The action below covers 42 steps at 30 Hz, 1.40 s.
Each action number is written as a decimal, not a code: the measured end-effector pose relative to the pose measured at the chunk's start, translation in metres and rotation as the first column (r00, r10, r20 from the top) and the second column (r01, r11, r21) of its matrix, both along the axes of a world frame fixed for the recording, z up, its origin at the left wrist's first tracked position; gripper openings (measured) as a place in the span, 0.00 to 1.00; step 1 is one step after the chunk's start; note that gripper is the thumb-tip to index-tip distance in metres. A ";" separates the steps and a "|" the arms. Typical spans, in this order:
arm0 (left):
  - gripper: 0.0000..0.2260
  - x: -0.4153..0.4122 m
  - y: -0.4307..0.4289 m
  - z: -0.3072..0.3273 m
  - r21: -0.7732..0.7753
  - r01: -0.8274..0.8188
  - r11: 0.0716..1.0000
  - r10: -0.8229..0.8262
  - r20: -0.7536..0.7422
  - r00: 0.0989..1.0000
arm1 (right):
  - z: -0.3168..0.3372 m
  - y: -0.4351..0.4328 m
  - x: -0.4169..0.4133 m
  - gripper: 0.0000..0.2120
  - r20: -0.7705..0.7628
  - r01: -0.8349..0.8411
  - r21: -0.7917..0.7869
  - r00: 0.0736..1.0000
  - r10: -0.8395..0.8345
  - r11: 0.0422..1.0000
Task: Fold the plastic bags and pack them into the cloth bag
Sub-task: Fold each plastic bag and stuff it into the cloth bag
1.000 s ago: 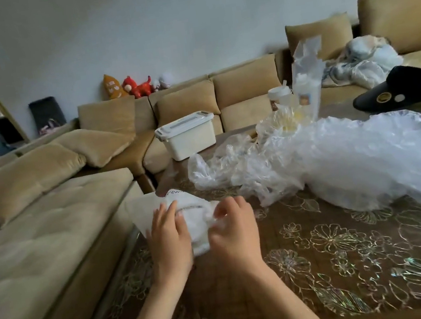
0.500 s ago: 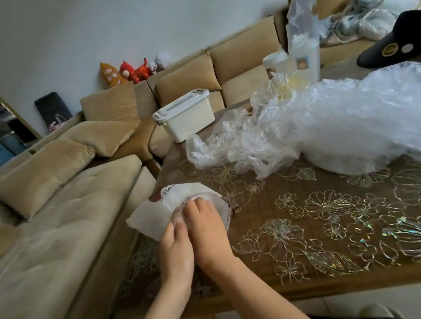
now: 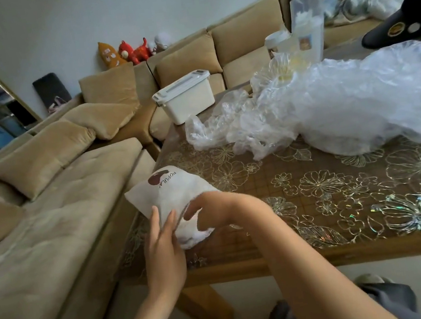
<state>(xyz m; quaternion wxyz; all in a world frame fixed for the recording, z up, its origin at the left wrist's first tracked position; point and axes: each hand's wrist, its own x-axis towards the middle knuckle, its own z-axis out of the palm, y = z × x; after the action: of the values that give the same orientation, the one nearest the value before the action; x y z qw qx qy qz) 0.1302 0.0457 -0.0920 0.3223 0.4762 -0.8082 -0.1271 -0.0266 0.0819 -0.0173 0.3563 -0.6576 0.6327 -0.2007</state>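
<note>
Both hands have shifted off the top of the cloth bag (image 3: 173, 192), where they were pressed together half a second ago, and now they work it from two sides. The left hand (image 3: 164, 251) lies flat, fingers straight, against the bag's near side. The right hand (image 3: 214, 209) curls over the open end and grips it; whether those fingers have cloth or the white plastic inside is hard to make out. So the hands are close but parted, with the bag between them.

The bag sits plump on the near left corner of the table (image 3: 321, 213), jutting over the left edge, its brown logo facing up. Across the table's far half sprawls the loose heap of plastic bags (image 3: 345, 103), well apart from the hands. Beyond the table's far left corner, a white lidded box (image 3: 185, 101) sits on the sofa (image 3: 61, 209).
</note>
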 end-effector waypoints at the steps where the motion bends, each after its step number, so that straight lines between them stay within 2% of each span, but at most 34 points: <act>1: 0.21 0.001 0.000 -0.005 0.000 -0.027 1.000 0.027 0.039 0.999 | 0.004 0.004 -0.010 0.18 0.075 0.099 -0.025 0.992 -0.097 0.995; 3: 0.20 0.003 0.001 -0.016 0.019 -0.063 0.998 0.061 0.098 0.993 | 0.006 0.008 -0.024 0.16 0.159 0.353 -0.178 0.932 -0.327 0.919; 4: 0.20 0.005 0.002 -0.019 0.042 -0.071 0.997 0.066 0.104 0.992 | 0.002 0.006 -0.026 0.17 0.138 0.426 -0.253 0.905 -0.403 0.869; 5: 0.20 0.007 0.002 -0.022 0.066 -0.074 0.995 0.067 0.098 0.993 | -0.003 0.003 -0.024 0.20 0.066 0.424 -0.311 0.902 -0.426 0.850; 6: 0.20 0.010 0.002 -0.024 0.085 -0.071 0.994 0.063 0.086 0.994 | -0.012 0.001 -0.019 0.25 -0.031 0.361 -0.330 0.919 -0.393 0.872; 8: 0.20 0.013 0.001 -0.026 0.091 -0.061 0.994 0.055 0.073 0.996 | -0.035 -0.005 -0.005 0.30 -0.198 0.194 -0.273 0.947 -0.253 0.942; 10: 0.19 0.019 0.000 -0.027 0.091 -0.066 0.994 0.059 0.079 0.995 | -0.058 -0.007 0.005 0.23 -0.303 0.103 -0.259 0.936 -0.182 0.960; 12: 0.17 0.025 -0.002 -0.031 0.051 -0.031 0.998 0.024 0.130 0.991 | -0.076 -0.009 0.008 0.19 -0.353 0.086 -0.276 0.917 -0.184 0.957; 15: 0.23 0.029 0.000 -0.031 -0.023 0.052 0.998 -0.043 0.290 0.956 | -0.076 -0.010 0.003 0.18 -0.323 0.087 -0.262 0.931 -0.172 0.961; 18: 0.28 0.022 -0.002 -0.025 0.110 0.031 0.993 -0.071 0.383 0.921 | -0.065 -0.008 -0.012 0.18 -0.147 0.201 -0.296 0.956 -0.252 0.934; 20: 0.28 0.014 -0.008 -0.021 0.162 -0.019 0.987 -0.059 0.465 0.884 | -0.061 -0.005 -0.026 0.20 -0.059 0.367 -0.370 0.908 -0.415 0.854; 22: 0.26 0.001 -0.020 -0.016 0.194 -0.072 0.978 -0.042 0.526 0.849 | -0.061 0.000 -0.041 0.20 -0.064 0.509 -0.435 0.806 -0.589 0.743; 24: 0.25 -0.015 -0.036 -0.013 0.213 -0.116 0.970 -0.024 0.563 0.826 | -0.062 0.008 -0.056 0.21 -0.165 0.566 -0.455 0.705 -0.689 0.688; 26: 0.25 -0.029 -0.054 -0.013 0.222 -0.140 0.965 -0.012 0.569 0.822 | -0.062 0.010 -0.071 0.22 -0.312 0.537 -0.465 0.645 -0.698 0.704; 28: 0.24 -0.042 -0.067 -0.016 0.198 -0.141 0.970 0.012 0.541 0.841 | -0.059 0.010 -0.089 0.20 -0.451 0.455 -0.484 0.602 -0.659 0.747; 30: 0.24 -0.050 -0.073 -0.020 0.167 -0.135 0.977 0.046 0.451 0.891 | -0.058 0.007 -0.105 0.18 -0.562 0.372 -0.464 0.578 -0.592 0.804; 34: 0.31 -0.047 -0.070 -0.024 0.079 -0.076 0.994 0.067 0.108 0.992 | -0.062 0.003 -0.124 0.21 -0.672 0.300 -0.391 0.553 -0.493 0.870; 36: 0.32 -0.041 -0.065 -0.024 -0.063 -0.066 0.996 0.066 -0.002 0.998 | -0.064 0.004 -0.127 0.22 -0.641 0.306 -0.435 0.555 -0.530 0.847; 38: 0.28 -0.040 -0.061 -0.023 -0.185 -0.069 0.980 0.064 -0.030 0.997 | -0.062 0.005 -0.127 0.20 -0.577 0.309 -0.519 0.561 -0.594 0.797; 40: 0.25 -0.042 -0.060 -0.022 -0.240 -0.101 0.966 0.094 -0.041 0.995 | -0.057 0.007 -0.128 0.16 -0.422 0.349 -0.635 0.590 -0.688 0.689; 42: 0.22 -0.041 -0.058 -0.022 -0.279 -0.130 0.951 0.113 -0.074 0.991 | -0.047 0.013 -0.131 0.12 -0.190 0.464 -0.701 0.610 -0.770 0.541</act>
<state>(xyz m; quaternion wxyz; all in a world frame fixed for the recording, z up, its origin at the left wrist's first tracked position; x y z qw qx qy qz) 0.0891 -0.0118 -0.1138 0.4175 0.4701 -0.7776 -0.0037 -0.1571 0.0946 -0.0640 -0.1327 -0.4819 0.7998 -0.3324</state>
